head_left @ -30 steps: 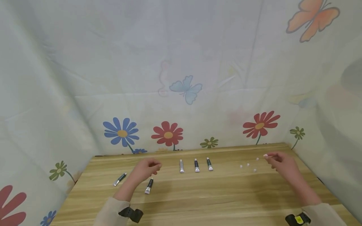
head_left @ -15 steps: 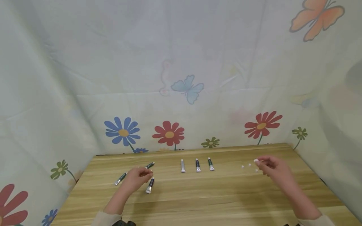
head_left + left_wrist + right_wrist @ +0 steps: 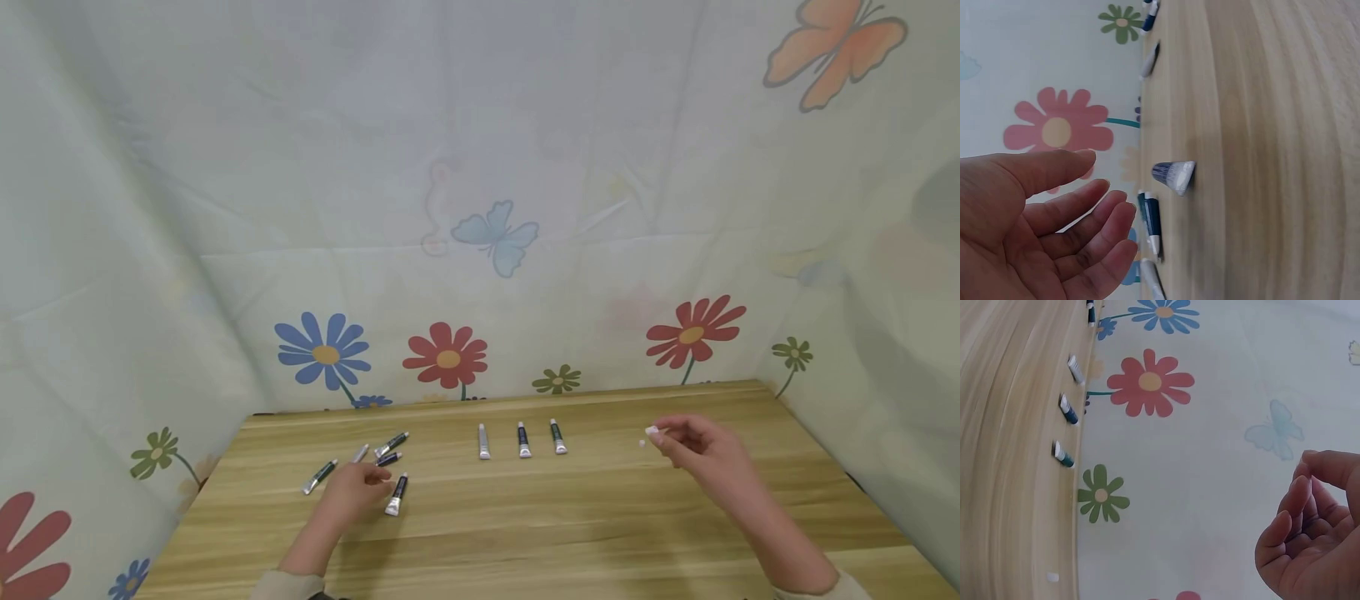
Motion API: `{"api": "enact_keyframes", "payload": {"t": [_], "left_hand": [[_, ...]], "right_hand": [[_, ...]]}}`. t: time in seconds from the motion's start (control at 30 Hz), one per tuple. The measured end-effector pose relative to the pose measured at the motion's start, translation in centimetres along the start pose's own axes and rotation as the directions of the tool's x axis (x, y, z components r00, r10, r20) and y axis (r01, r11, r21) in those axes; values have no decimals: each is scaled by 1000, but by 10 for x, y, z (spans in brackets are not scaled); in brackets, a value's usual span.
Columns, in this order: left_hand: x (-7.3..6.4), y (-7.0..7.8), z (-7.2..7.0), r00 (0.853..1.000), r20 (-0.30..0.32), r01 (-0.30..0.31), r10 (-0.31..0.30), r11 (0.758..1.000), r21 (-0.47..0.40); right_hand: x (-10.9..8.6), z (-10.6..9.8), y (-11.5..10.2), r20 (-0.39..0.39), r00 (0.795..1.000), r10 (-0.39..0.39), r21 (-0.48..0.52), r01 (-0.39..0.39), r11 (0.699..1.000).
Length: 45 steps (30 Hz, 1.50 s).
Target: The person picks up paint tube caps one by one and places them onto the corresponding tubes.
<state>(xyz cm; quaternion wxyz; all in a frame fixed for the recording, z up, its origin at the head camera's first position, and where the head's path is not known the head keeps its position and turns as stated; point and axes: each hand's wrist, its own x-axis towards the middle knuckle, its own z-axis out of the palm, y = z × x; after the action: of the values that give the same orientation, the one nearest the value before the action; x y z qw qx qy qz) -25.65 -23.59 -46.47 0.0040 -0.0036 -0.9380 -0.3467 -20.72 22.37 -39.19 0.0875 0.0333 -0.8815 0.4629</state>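
Right of the row of 3 tubes (image 3: 523, 440), head view: right hand (image 3: 708, 454), 1, thumb and fingertips pinching a small white object (image 3: 651, 431); whether 1 piece or several, cannot be told. Loose white bit (image 3: 642, 444), 1, lying on the table (image 3: 570, 525) between that hand and the row, just below the pinch. Step in hand, by judgement: picking up small white pieces with the right hand. Next move would call for lowering the fingertips to the loose bit without dropping what they hold.

Left of the row, same view: left hand (image 3: 354, 490), 1, low over the table, nothing seen in its grip. Tubes about it, 5: dark tube (image 3: 397, 494), just beside the fingers, toward the row; blue tube (image 3: 388, 459), black-green tube (image 3: 392, 444) and grey tube (image 3: 360, 453), beyond the hand; green tube (image 3: 320, 477), farthest from the row.

Left wrist view: left fingers loosely bent, thumb apart, holding nothing. Dark tube lies between the row and the other tubes shown, apart from the fingertips.

Right wrist view: right thumb and fingertip meet; held object not discernible at this angle. Loose white bit lies past the row's green end; its gap to the pinch cannot be judged. Flowered cloth (image 3: 1204, 462), 1, behind the row.
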Motion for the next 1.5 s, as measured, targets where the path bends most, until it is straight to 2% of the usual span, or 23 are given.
{"api": "enact_keyframes", "payload": {"t": [0.13,0.27,0.4,0.5,0.6,1.1,1.37,1.5], "left_hand": [[5,-7,7,1000,1,5,-5,1000,12],[11,-14,12,1000,-3,-9,9,998,59],[17,-19,16,1000,3,3,-4,995,97],[19,-22,18,1000,9,16,-17,995,100],[20,-24,20,1000,13,5,-6,996,93],[19,-18,27,1000,-10,-8,9,996,90],[19,-14,26,999,25,31,-33,997,66],[20,-12,24,999,35,21,-23,998,55]], "right_hand": [[-1,1,-5,12,1000,-17,19,17,1000],[-1,1,-10,13,999,-37,26,37,999],[0,1,-16,15,999,-41,26,41,999],[0,0,-22,20,999,-50,32,49,998],[0,-1,-25,23,998,-66,40,65,997],[-4,-3,-43,40,990,-137,32,136,990],[-4,2,-57,63,979,-193,38,191,981],[-1,7,-66,89,969,-231,38,229,973]]}}
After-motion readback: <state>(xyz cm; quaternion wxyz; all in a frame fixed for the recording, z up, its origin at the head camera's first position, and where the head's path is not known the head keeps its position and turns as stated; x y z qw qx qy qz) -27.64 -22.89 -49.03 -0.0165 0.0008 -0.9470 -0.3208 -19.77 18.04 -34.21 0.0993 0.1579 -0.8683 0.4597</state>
